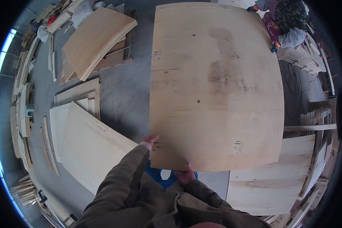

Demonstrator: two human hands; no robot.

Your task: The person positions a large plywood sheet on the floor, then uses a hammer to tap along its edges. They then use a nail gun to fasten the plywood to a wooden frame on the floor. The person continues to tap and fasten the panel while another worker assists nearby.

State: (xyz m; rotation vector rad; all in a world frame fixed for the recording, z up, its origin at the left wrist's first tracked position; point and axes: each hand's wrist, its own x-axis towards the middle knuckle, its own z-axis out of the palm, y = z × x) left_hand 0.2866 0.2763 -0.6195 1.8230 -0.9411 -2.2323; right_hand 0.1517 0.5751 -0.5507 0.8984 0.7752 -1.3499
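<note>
A large plywood sheet [216,95] stretches in front of me, pale with knots and darker stains down its middle. My left hand [150,140] is closed on its left edge close to the near corner, fingers partly out of sight. At the near edge, my right hand [185,176] grips the same sheet from below with the thumb on top; the sheet hides the other fingers. Across from me at the far right, a person [288,17] in dark patterned clothing has gloved hands at the far and right edges of the sheet.
To the far left lies a stack of plywood [98,40]. Loose pale sheets [91,144] rest on the floor at left, beside narrow wood strips [49,142]. Another board [268,178] lies at near right. A coiled cable [292,79] and stacked slats [302,59] are farther right.
</note>
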